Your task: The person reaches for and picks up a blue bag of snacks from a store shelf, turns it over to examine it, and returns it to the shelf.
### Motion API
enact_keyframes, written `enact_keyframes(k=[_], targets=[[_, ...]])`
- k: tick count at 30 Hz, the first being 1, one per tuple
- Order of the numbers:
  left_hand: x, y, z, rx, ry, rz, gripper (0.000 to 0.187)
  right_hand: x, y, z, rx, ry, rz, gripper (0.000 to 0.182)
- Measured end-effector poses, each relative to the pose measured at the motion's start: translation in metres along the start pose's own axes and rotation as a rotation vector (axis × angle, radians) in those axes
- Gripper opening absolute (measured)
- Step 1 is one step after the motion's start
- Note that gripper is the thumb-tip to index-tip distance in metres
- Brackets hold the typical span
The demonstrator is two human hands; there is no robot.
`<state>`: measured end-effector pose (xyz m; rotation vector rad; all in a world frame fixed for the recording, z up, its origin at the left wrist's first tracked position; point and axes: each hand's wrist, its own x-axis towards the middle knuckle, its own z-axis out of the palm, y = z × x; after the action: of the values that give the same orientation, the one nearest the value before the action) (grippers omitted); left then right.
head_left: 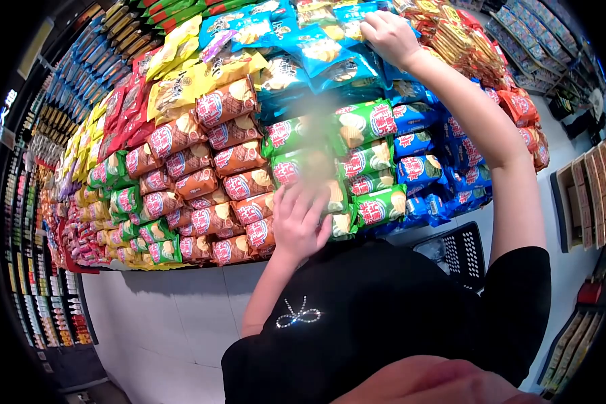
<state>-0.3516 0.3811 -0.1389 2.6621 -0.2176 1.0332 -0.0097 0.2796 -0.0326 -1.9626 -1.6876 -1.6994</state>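
My left hand (303, 219) lies with its fingers stretched out against the front of the stack, over green snack packs (377, 207) and beside brown snack packs (212, 219). My right hand (390, 37) reaches far across to the top of the pile. Its fingers are curled down onto a blue snack bag (353, 19); their tips are partly hidden. More blue bags with pictures of chips (320, 50) lie in front of that hand. A hazy smear covers some green packs above my left hand.
Dark-blue packs (417, 172) are stacked to the right, yellow bags (172, 91) and red bags (118, 111) to the left. A black basket (461, 252) stands on the floor by my body. Stocked shelves (47, 289) line the left; cartons (586, 195) stand at the right.
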Motion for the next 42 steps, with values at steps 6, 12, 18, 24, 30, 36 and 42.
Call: enact_keyframes(k=[6,12,18,24,30,36,42], targets=[[0.000,0.000,0.000,-0.005,-0.006,-0.003,0.041,-0.004,-0.003,-0.023,0.022,0.054,-0.079,0.016],[0.000,0.000,0.000,0.002,-0.007,0.000,0.041,-0.008,-0.003,-0.049,0.052,0.160,-0.161,0.026],[-0.001,0.000,0.002,0.005,-0.006,-0.002,0.040,-0.018,0.004,-0.066,-0.046,0.128,-0.155,0.025],[-0.001,0.001,0.001,0.017,-0.007,-0.003,0.040,-0.024,0.009,-0.076,-0.059,0.131,-0.131,0.022],[0.000,0.002,0.000,0.016,-0.008,-0.009,0.040,-0.024,0.005,-0.090,-0.032,0.164,-0.095,0.015],[0.001,0.003,0.000,0.010,0.004,-0.002,0.040,-0.018,0.002,-0.101,-0.003,0.176,-0.076,0.015],[0.000,0.002,0.001,0.005,0.011,0.002,0.041,-0.016,0.001,-0.104,0.091,0.196,0.065,0.020]])
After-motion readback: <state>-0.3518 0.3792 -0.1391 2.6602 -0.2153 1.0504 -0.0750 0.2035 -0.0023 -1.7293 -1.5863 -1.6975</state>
